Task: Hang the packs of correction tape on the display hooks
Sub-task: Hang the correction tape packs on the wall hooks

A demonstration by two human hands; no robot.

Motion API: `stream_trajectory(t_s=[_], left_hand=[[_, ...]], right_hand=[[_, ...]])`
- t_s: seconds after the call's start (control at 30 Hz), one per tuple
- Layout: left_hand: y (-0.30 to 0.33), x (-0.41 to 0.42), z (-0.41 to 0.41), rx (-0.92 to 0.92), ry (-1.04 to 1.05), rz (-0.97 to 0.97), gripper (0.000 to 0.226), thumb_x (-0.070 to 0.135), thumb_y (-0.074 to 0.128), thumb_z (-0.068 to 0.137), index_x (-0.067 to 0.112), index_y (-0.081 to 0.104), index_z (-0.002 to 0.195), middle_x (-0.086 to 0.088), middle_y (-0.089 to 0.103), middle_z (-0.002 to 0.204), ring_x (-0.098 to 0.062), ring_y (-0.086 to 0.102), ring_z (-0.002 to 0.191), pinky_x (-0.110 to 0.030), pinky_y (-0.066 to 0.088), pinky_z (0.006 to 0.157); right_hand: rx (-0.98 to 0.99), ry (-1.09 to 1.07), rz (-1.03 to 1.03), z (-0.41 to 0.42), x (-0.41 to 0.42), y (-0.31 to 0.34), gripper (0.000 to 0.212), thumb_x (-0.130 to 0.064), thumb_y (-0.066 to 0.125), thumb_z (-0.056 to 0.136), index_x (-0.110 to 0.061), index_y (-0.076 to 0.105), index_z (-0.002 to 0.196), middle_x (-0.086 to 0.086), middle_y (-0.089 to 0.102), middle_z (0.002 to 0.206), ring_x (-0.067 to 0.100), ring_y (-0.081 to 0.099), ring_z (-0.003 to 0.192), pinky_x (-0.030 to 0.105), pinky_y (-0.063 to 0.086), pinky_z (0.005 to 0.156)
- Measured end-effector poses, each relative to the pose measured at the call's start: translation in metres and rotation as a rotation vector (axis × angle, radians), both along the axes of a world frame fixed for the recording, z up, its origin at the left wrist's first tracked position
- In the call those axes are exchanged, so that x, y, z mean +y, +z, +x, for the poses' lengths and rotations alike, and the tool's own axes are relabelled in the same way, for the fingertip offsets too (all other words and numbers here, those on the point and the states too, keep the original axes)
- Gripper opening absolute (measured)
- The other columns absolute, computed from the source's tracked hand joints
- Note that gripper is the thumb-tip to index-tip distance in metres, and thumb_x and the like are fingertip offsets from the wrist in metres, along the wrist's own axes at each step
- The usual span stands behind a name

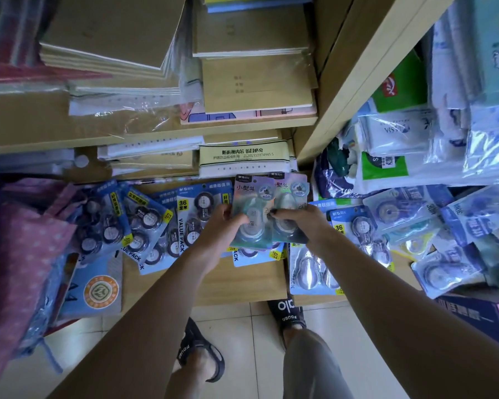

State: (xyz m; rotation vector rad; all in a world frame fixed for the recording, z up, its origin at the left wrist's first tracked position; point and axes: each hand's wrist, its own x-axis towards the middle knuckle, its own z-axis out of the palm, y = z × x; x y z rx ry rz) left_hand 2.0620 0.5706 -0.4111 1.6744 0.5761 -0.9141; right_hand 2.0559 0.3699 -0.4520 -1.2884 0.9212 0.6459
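Two shiny holographic correction tape packs are held side by side above the low shelf. My left hand (218, 226) grips the left pack (249, 203) by its lower edge, thumb on its front. My right hand (300, 223) pinches the right pack (291, 194), which sits partly behind the left one. Several blue value packs of correction tape (144, 223) lie spread over the wooden shelf (242, 280) below and to the left. More blue packs (355, 228) lie to the right. No display hooks are visible.
Stacks of brown notebooks (251, 30) fill the upper shelves. A vertical shelf post (355, 73) rises at right, with bagged goods (415, 133) beside it. Pink dotted bags (23, 254) hang at left. My sandalled feet (202, 352) stand on the tiled floor.
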Motion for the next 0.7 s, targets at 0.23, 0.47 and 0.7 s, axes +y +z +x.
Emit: stream_trajectory(t_s=[0.23, 0.47, 0.7], left_hand=[[0.019, -0.001, -0.003, 0.016, 0.093, -0.056, 0.039, 0.03, 0.067, 0.076, 0.022, 0.053, 0.112, -0.017, 0.064, 0.122, -0.03, 0.069, 0.106, -0.049, 0.06, 0.095], [0.073, 0.007, -0.026, 0.013, 0.083, -0.073, 0.052, 0.034, 0.078, 0.071, 0.034, 0.058, 0.12, -0.006, 0.07, 0.124, -0.028, 0.072, 0.111, -0.059, 0.058, 0.101], [0.193, -0.024, -0.051, -0.05, -0.064, -0.107, 0.035, 0.034, 0.073, 0.097, 0.047, 0.046, 0.115, 0.014, 0.063, 0.118, -0.008, 0.068, 0.102, -0.042, 0.06, 0.085]], right_hand=[[-0.003, -0.041, 0.131, -0.011, 0.005, 0.013, 0.074, -0.02, 0.096, 0.06, -0.004, 0.067, 0.127, 0.012, 0.08, 0.108, 0.029, 0.077, 0.096, 0.05, 0.061, 0.094], [-0.092, -0.066, 0.214, -0.045, 0.005, 0.084, 0.034, -0.002, 0.079, 0.085, -0.01, 0.071, 0.117, 0.012, 0.08, 0.107, 0.027, 0.075, 0.09, 0.058, 0.057, 0.097], [-0.173, -0.119, 0.274, -0.087, -0.037, 0.215, 0.031, 0.008, 0.071, 0.087, -0.01, 0.07, 0.112, 0.013, 0.079, 0.107, 0.025, 0.075, 0.089, 0.037, 0.06, 0.08]])
